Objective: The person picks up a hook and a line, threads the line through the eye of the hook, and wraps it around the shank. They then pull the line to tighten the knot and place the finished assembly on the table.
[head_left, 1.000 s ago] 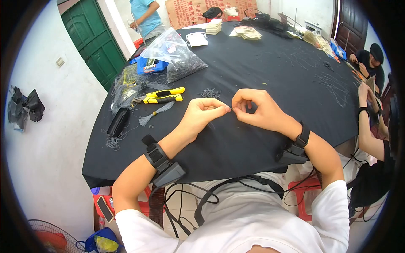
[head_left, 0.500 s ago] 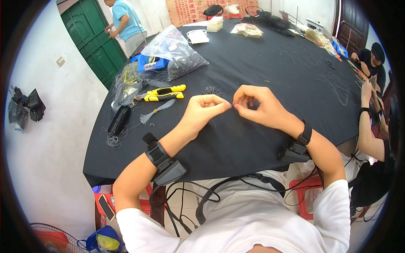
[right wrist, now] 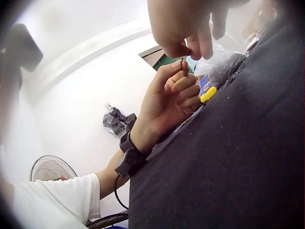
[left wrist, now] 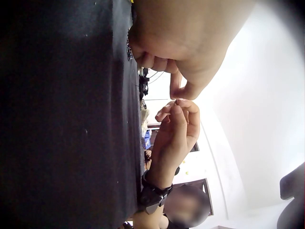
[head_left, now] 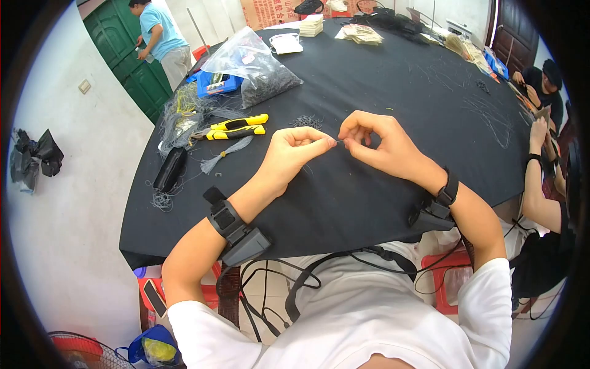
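Observation:
Above the black table both hands meet almost fingertip to fingertip. The left hand (head_left: 284, 161) pinches a tiny, thin dark strand (right wrist: 182, 60) between thumb and forefinger, its other fingers curled in. Facing it, the right hand (head_left: 388, 149) has thumb and forefinger closed at the strand's other end, with a short line showing across the small gap. What kind of strand it is I cannot tell. Just beyond the left hand lies a small heap of dark grey bits (head_left: 306, 122). Yellow-and-black pliers (head_left: 236, 127) and a tied bundle of grey strands (head_left: 226, 154) lie to its left.
A black cloth covers the table (head_left: 344, 215). At the far left are a clear bag of dark pieces (head_left: 264, 83), a blue tray (head_left: 216, 85), tangled strands (head_left: 183, 117) and a black case (head_left: 170, 170). Paper stacks (head_left: 361, 34) lie at the back; other people are around the room.
The fingertips of the two hands have drawn slightly apart, and a thin line shows between them. In the background, the person in blue has moved left to the green door.

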A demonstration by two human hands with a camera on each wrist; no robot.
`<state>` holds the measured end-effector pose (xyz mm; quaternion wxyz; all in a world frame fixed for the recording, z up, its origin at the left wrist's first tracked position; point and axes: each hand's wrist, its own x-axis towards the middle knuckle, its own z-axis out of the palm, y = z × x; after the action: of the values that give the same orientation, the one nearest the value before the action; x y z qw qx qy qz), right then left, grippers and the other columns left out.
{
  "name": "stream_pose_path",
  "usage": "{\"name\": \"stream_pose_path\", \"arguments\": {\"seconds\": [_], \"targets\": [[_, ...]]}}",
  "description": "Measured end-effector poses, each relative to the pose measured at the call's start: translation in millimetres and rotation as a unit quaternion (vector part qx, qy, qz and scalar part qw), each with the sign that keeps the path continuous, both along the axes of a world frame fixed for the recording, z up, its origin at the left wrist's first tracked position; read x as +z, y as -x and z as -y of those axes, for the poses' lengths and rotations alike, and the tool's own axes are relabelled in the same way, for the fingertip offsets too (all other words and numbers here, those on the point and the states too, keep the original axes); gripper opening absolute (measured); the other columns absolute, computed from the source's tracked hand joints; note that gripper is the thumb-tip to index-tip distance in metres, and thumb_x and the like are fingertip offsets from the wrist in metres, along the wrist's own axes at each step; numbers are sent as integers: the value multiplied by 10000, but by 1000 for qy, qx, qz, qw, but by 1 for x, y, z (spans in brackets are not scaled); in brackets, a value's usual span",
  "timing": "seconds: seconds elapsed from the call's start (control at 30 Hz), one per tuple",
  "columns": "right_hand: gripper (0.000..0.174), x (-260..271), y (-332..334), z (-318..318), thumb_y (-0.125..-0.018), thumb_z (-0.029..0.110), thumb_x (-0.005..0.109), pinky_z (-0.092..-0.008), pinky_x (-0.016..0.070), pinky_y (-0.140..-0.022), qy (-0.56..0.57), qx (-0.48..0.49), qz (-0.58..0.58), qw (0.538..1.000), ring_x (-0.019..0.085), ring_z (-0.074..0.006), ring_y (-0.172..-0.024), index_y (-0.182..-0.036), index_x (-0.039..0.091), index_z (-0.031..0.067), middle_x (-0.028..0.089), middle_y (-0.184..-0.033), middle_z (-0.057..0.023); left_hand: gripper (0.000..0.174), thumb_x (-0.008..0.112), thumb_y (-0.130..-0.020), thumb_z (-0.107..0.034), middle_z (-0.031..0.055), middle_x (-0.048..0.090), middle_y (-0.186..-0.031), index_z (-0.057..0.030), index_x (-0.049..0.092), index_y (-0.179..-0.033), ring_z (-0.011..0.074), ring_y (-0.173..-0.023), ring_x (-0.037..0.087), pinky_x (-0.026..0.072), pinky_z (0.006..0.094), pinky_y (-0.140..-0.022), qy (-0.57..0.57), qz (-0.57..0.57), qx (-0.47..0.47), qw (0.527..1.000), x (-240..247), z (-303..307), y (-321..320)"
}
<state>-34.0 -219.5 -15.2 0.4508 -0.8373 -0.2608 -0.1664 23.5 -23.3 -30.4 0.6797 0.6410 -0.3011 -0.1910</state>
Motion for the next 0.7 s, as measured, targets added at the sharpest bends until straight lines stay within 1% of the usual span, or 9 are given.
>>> {"name": "stream_pose_path", "arguments": {"seconds": [0.1,0.4,0.5,0.6,0.7], "targets": [[92,2,1,0,-768,57,569,-211,381,-555,9,0,-3,1000,516,-52,-629,-855,584,34,565,-688,19,144,653,-812,-160,-28,626,-770,-44,674,-895,-1,-641,498,328,140,-545,14,9,2,1000,-4,1,-3],[119,0,1,1,-765,67,572,-218,377,-568,-8,2,-9,1000,522,-57,-632,-880,571,40,567,-684,19,149,656,-809,-170,-37,619,-756,-48,675,-892,-11,-632,477,298,139,-526,-10,5,6,1000,3,-1,1],[120,1,1,0,-767,72,572,-220,376,-568,-9,-3,-10,1000,523,-56,-636,-883,572,42,573,-690,19,143,657,-807,-161,-29,615,-762,-42,672,-884,14,-667,505,353,151,-587,-24,1,16,1000,0,-2,-1],[130,2,1,0,-770,79,574,-220,375,-567,-7,-7,-12,1000,522,-55,-639,-895,572,43,579,-698,22,136,659,-803,-151,-12,621,-794,-36,670,-876,54,-750,548,404,183,-706,5,11,11,1000,-3,0,-4],[141,2,2,0,-774,85,574,-221,376,-567,-5,-9,-6,1000,522,-54,-639,-909,572,44,582,-701,22,133,660,-800,-139,15,633,-833,-28,666,-872,88,-833,570,410,218,-806,-29,54,27,998,-5,-2,-8]]}}
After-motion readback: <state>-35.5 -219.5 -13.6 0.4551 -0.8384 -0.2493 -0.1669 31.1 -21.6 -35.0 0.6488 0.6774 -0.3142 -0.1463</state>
